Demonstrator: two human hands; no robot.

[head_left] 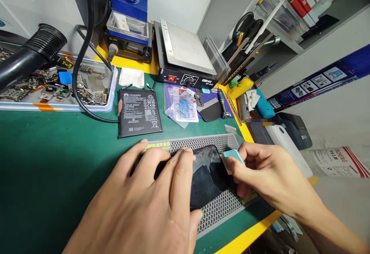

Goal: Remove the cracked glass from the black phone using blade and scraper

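A dark phone-shaped panel [206, 179] with a glossy, smeared surface lies on a grey honeycomb mat [212, 217]. Over its left part spreads my left hand [153, 192], pressing it with bent fingers and hiding that end. My right hand [260, 165] pinches a light blue scraper [233, 155] between thumb and fingers. The scraper's thin blade meets the panel's right edge. Behind the mat, to the left, a black HUAWEI battery [140, 113] rests on the green work mat [72, 150].
At the back stand a heating plate [189, 51] and a soldering station [128, 44]. A parts tray [108, 101] sits at the left under a black hose [34, 53], with a cable looping down. Bottles, tools and a yellow table edge [251, 232] are at the right.
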